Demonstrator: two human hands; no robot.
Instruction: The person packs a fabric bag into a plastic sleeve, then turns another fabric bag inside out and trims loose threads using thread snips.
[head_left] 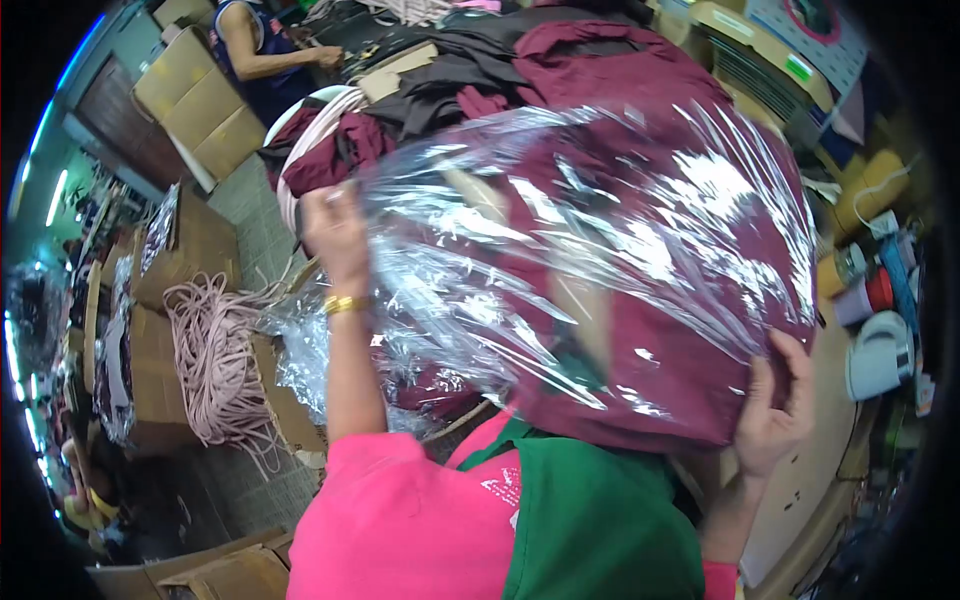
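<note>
In front of me lies a clear plastic bag (pixel 440 270), shiny and creased, over a bundle of maroon fabric (pixel 640 420). My left hand (pixel 337 232), with a gold bracelet at the wrist, is closed on the left edge of the plastic and holds it up. At the lower right corner of the bundle, my right hand (pixel 775 410) grips the bagged edge between thumb and fingers. Beige and green patches show through the film, but glare hides what they are.
Maroon and dark cloth (pixel 440 95) is heaped at the back. Coiled pale cord (pixel 215 350) hangs by cardboard boxes (pixel 160 370) on the left. Cups and a white container (pixel 880 355) stand at right. Another person (pixel 265 50) works at the far left.
</note>
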